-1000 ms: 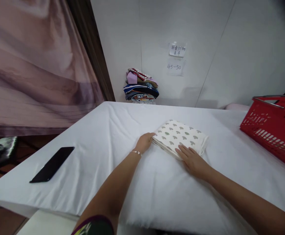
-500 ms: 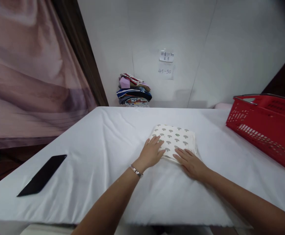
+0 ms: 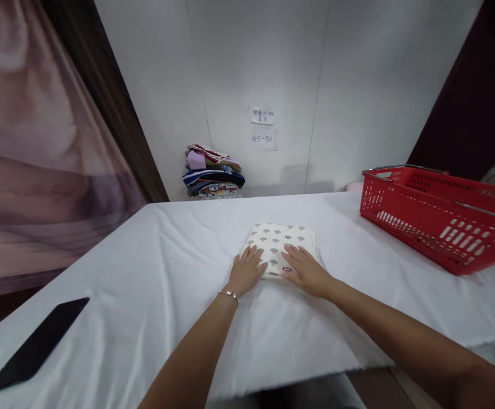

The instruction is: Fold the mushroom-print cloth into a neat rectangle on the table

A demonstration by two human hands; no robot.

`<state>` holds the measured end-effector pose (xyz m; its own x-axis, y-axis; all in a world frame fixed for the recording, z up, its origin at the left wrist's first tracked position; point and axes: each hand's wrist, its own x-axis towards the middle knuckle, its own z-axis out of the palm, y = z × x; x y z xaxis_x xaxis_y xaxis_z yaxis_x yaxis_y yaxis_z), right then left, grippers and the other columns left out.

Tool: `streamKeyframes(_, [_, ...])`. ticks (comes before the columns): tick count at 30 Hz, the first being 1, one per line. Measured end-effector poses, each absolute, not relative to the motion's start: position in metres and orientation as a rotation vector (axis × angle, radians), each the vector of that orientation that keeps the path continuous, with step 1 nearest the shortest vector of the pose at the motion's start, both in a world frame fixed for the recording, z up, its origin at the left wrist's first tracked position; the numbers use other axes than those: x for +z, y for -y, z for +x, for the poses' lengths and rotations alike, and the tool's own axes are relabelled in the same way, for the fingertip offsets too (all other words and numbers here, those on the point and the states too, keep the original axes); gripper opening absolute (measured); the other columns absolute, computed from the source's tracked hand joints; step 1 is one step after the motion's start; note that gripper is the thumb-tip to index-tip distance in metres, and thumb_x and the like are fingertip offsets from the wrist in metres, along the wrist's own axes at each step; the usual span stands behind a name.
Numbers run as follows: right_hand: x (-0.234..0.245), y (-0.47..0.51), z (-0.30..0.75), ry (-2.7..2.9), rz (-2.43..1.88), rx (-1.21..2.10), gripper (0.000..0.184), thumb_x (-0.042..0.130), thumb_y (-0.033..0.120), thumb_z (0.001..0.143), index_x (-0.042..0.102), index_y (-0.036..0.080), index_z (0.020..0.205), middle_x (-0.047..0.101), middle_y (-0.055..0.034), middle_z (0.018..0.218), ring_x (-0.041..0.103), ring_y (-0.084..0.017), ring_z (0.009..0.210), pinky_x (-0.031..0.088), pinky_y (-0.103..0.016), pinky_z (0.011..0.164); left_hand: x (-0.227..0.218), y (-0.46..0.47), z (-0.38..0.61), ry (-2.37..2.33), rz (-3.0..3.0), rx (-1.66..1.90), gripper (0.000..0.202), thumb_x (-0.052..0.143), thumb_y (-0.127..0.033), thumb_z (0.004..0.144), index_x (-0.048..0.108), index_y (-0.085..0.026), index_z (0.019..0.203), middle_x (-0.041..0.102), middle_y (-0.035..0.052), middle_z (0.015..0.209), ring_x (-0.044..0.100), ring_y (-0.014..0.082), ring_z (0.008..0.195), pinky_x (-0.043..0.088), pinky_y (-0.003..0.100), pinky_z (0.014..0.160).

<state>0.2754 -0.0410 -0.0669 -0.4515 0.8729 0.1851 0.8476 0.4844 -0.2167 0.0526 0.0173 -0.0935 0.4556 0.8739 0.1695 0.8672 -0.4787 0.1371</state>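
Observation:
A folded white cloth [image 3: 275,234] with a grey mushroom print lies flat on the white-covered table [image 3: 179,318]. My left hand [image 3: 246,271] rests on its near left corner, fingers spread, a silver bracelet at the wrist. On the near right part of the cloth, my right hand [image 3: 306,271] lies flat with its fingers stretched out. A small dark reddish mark shows on the fabric beside the right thumb. Neither hand grips anything; both press on the top of the cloth.
A red plastic basket [image 3: 418,227] stands at the right. Behind the table's far edge is a stack of folded fabrics [image 3: 213,176], left of paper notes [image 3: 263,129] on the wall. A flat black panel [image 3: 38,343] lies at the left. A pink curtain [image 3: 34,147] hangs there.
The view has turned slightly right, showing more of the basket. My right hand has shifted inward over the cloth, uncovering its right edge; my left hand remains on the left corner.

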Motion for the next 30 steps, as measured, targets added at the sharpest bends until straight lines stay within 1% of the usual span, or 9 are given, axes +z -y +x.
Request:
streamKeyframes(2, [-0.064,0.029,0.266,2.426,-1.531,0.163,0.067,0.026,0.058,0.089,0.027,0.017,0.142,0.019,-0.0102,0.15,0.01,-0.024,0.138,0.009,-0.043,0.11,-0.093,-0.018,0.053,-1.58,2.642,0.326,0.05,0.027,-0.048,0.091,0.034,-0.026,0.136,0.028,0.0029,0.147,0.018,0.022,0.136,0.025,0.048,0.105])
streamKeyframes(5, [-0.073,0.016,0.264,2.391,-1.655,0.27,0.067,0.031,0.059,0.087,0.036,0.016,0.137,0.023,-0.0121,0.148,0.015,-0.027,0.137,0.011,-0.045,0.109,-0.094,-0.019,0.052,-1.573,2.621,0.32,0.05,0.027,-0.048,0.091,0.034,-0.027,0.136,0.027,0.0024,0.147,0.018,0.0215,0.136,0.025,0.047,0.105])
streamKeyframes(9, [-0.086,0.005,0.285,2.161,-1.568,0.454,0.05,0.042,0.054,0.083,0.057,0.023,0.119,0.04,-0.0054,0.141,0.032,-0.025,0.13,0.023,-0.04,0.106,-0.093,-0.019,0.052,-1.564,2.599,0.353,0.048,0.029,-0.046,0.091,0.035,-0.028,0.135,0.028,0.002,0.147,0.018,0.0207,0.136,0.024,0.045,0.106])
streamKeyframes(12, [-0.086,-0.004,0.314,1.706,-1.665,0.443,0.037,0.042,0.042,0.083,0.065,0.022,0.106,0.059,-0.006,0.121,0.052,-0.022,0.112,0.037,-0.035,0.095,-0.092,-0.018,0.053,-1.577,2.555,0.351,0.048,0.029,-0.046,0.091,0.034,-0.028,0.135,0.027,0.0022,0.147,0.018,0.0213,0.136,0.023,0.046,0.106])
streamKeyframes(15, [-0.087,-0.011,0.342,1.523,-1.803,0.431,0.032,0.04,0.033,0.081,0.067,0.017,0.091,0.069,-0.007,0.09,0.062,-0.02,0.084,0.045,-0.031,0.074,-0.092,-0.018,0.053,-1.583,2.551,0.363,0.048,0.029,-0.045,0.09,0.035,-0.028,0.135,0.027,0.0026,0.147,0.018,0.022,0.136,0.024,0.047,0.105])
streamKeyframes(19, [-0.092,-0.017,0.353,1.453,-1.901,0.486,0.024,0.05,0.036,0.075,0.064,0.018,0.068,0.063,-0.0017,0.059,0.057,-0.016,0.059,0.039,-0.025,0.054,-0.093,-0.018,0.053,-1.585,2.559,0.378,0.048,0.028,-0.046,0.09,0.035,-0.027,0.134,0.028,0.0023,0.147,0.019,0.0217,0.136,0.026,0.047,0.104])
streamKeyframes(22, [-0.092,-0.024,0.346,1.43,-1.947,0.481,0.023,0.061,0.04,0.067,0.061,0.018,0.059,0.061,-0.002,0.057,0.056,-0.016,0.06,0.035,-0.024,0.053,-0.094,-0.018,0.053,-1.59,2.566,0.388,0.048,0.028,-0.046,0.091,0.035,-0.027,0.134,0.028,0.002,0.147,0.019,0.0212,0.136,0.026,0.046,0.104])
streamKeyframes(25, [-0.09,-0.031,0.34,1.391,-1.981,0.473,0.02,0.069,0.034,0.057,0.058,0.018,0.052,0.059,-0.0025,0.056,0.054,-0.017,0.061,0.032,-0.024,0.052,-0.095,-0.018,0.053,-1.585,2.57,0.389,0.048,0.028,-0.046,0.09,0.036,-0.027,0.134,0.028,0.0018,0.147,0.02,0.0214,0.136,0.027,0.046,0.104])
streamKeyframes(30, [-0.096,-0.028,0.343,1.283,-1.956,0.458,0.015,0.06,0.031,0.064,0.059,0.017,0.058,0.058,-0.0003,0.054,0.053,-0.014,0.056,0.033,-0.023,0.049,-0.098,-0.019,0.051,-1.571,2.595,0.437,0.047,0.03,-0.045,0.09,0.037,-0.028,0.134,0.03,0.0018,0.146,0.021,0.0213,0.135,0.028,0.045,0.104])
